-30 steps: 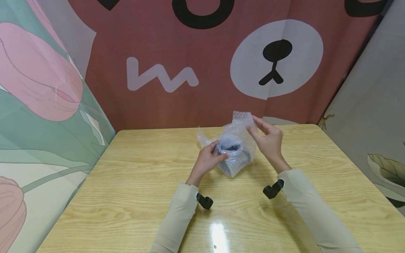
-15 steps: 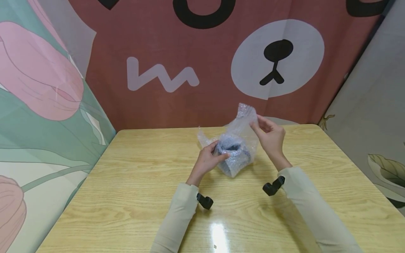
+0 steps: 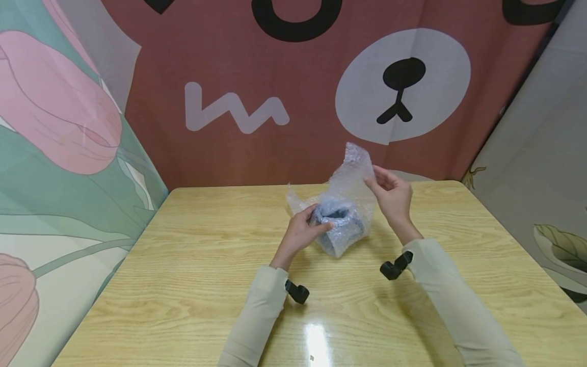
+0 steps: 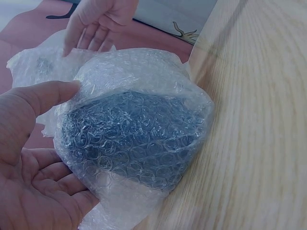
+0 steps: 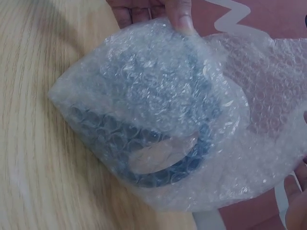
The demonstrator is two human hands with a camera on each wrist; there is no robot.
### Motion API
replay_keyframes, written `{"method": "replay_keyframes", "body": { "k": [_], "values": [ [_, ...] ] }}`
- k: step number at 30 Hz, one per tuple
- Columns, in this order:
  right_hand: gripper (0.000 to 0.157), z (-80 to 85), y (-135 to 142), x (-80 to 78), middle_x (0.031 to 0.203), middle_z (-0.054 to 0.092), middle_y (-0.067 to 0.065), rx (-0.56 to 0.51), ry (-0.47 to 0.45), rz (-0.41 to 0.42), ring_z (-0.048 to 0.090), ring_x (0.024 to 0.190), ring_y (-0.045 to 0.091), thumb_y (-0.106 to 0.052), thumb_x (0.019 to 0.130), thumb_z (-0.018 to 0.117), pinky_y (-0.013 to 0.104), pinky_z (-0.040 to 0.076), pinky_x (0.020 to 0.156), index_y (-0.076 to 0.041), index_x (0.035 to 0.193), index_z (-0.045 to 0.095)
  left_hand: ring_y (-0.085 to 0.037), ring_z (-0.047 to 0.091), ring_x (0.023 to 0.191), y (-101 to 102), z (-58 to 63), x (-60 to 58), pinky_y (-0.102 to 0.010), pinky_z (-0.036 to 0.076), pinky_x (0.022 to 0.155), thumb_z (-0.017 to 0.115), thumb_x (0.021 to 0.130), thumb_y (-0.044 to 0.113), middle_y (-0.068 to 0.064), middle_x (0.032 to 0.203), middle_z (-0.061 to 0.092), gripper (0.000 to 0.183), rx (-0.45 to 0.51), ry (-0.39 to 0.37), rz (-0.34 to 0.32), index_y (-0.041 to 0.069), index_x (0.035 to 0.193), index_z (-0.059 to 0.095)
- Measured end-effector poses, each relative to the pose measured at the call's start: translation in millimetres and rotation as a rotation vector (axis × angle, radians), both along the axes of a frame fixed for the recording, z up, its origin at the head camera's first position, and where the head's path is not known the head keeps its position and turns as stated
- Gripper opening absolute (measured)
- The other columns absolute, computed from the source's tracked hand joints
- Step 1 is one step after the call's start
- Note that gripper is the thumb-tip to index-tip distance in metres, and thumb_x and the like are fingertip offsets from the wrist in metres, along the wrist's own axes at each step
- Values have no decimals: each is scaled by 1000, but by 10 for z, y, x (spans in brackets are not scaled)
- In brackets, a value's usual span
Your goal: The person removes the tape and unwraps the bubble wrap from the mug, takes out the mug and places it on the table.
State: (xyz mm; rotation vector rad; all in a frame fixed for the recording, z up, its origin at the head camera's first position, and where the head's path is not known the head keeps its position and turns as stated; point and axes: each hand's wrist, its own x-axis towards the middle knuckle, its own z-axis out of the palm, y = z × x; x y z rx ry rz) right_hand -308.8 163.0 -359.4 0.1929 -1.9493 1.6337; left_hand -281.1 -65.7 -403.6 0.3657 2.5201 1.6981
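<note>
A dark blue object (image 4: pixel 134 124) sits inside layers of clear bubble wrap (image 3: pixel 352 176) on the table; its exact kind is hidden by the wrap. Through the plastic, the right wrist view shows a curved dark blue edge around a long opening. My left hand (image 3: pixel 300 232) grips the left side of the bundle, thumb on the near top and fingers below in the left wrist view. My right hand (image 3: pixel 394 199) pinches the edge of a loose flap of bubble wrap, raised above and to the right of the bundle. Another loose wrap end sticks up behind the left hand.
The bundle rests on a light wood-grain table (image 3: pixel 183 265), near its back edge. A printed reddish cloth (image 3: pixel 238 158) hangs right behind it, with patterned cloths on both sides. Small black cameras (image 3: pixel 298 292) are strapped at both wrists.
My right hand has moved slightly up and right, drawing the flap of bubble wrap higher and unfolding it from the bundle. The left hand stays in place on the bundle.
</note>
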Motion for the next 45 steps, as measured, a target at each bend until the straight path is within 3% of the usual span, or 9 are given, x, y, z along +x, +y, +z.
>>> {"method": "replay_keyframes", "body": {
  "k": [4,7,10,13,18,21,32,45],
  "values": [
    [49,-133,65,-99,126,63,10,12,-162,8,60,110,14,-31,87,75,22,49,86,-9,130,64,-24,35,137,-3,-2,-4,-35,36,106,73,86,38,-11,152,35,78,-1,-5,2,11,150,37],
    [61,-184,85,-123,135,56,9,-45,-298,52,53,121,19,-40,87,72,31,46,95,-9,137,57,-24,36,136,-3,-2,-8,-35,36,106,74,86,38,-11,152,35,78,-6,-5,4,11,150,37],
    [68,-222,94,-145,141,48,9,-198,-408,132,45,128,23,-41,88,71,39,39,104,-5,142,49,-24,36,136,-2,-2,-13,-35,37,105,74,86,38,-11,152,35,78,-11,-5,6,11,150,37],
    [61,-244,99,-161,137,47,7,-373,-482,205,44,128,23,-36,89,71,38,38,104,-5,137,50,-24,36,136,0,-2,-21,-35,37,105,74,86,39,-11,152,35,79,-17,-2,7,11,150,37],
    [32,-269,103,-174,116,54,-2,-571,-513,266,57,108,16,-26,89,73,28,49,88,-11,114,58,-24,36,136,3,2,-24,-35,37,105,74,86,39,-11,151,36,79,-27,3,12,10,150,38],
    [28,-276,99,-172,111,57,-2,-609,-524,257,61,98,13,-25,88,74,25,52,79,-13,110,61,-24,36,136,5,4,-21,-35,37,105,74,86,40,-11,151,36,79,-23,0,13,10,150,38],
    [31,-331,110,-203,105,61,-2,-602,-581,178,64,88,10,-31,88,74,24,52,71,-14,110,62,-23,35,137,15,2,-21,-35,37,105,75,86,38,-10,152,35,77,1,-13,4,11,149,39],
    [16,-359,102,-202,90,64,-5,-661,-579,159,63,80,8,-27,88,74,23,51,67,-16,96,66,-25,35,137,8,5,-6,-36,37,105,74,85,40,-9,153,34,79,2,-26,4,13,150,38]
  ]
}}
